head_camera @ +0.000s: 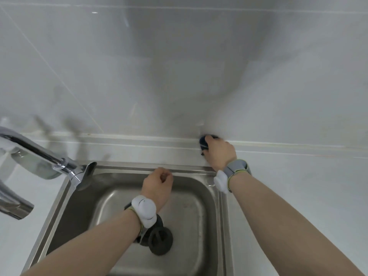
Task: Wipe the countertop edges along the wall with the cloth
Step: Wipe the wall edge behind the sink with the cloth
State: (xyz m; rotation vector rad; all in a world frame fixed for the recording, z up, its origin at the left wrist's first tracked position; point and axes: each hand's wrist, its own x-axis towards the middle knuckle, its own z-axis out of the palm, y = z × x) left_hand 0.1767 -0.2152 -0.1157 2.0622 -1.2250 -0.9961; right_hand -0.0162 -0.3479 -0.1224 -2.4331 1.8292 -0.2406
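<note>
The right hand (219, 152) is gripping a dark blue cloth (203, 143), fingers curled round it, and pressing it into the seam where the counter (288, 176) meets the tiled wall (179, 66), just beyond the sink's (199, 206) far right corner. The cloth is poking out past the fingertips on the wall side, mostly hidden under the hand. The left hand (158, 185) is hanging over the sink's far rim, fingers loosely curled and holding nothing. A chrome faucet (49, 158) is reaching in from the sink's left, and a dark drain stopper (160, 240) is sitting in the basin.
</note>
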